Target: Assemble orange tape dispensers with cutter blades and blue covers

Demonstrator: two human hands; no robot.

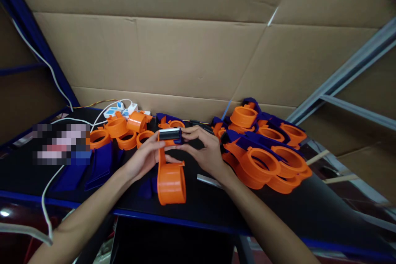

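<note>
Both my hands hold one orange plastic tape dispenser (170,181) above the black table (198,206). Its round hub end hangs toward me. Its far end carries a dark roller (170,134). My left hand (145,157) grips the dispenser's arm from the left, fingers closed round it. My right hand (206,148) pinches the roller's right end with fingertips. A thin metal strip (208,180) lies on the table just below my right wrist.
A pile of assembled orange and blue dispensers (266,152) lies at the right. Loose orange rings (120,134) and blue plastic parts (99,165) lie at the left. A white power strip (120,110) with cables sits at the back. Cardboard walls (185,49) close in the bench.
</note>
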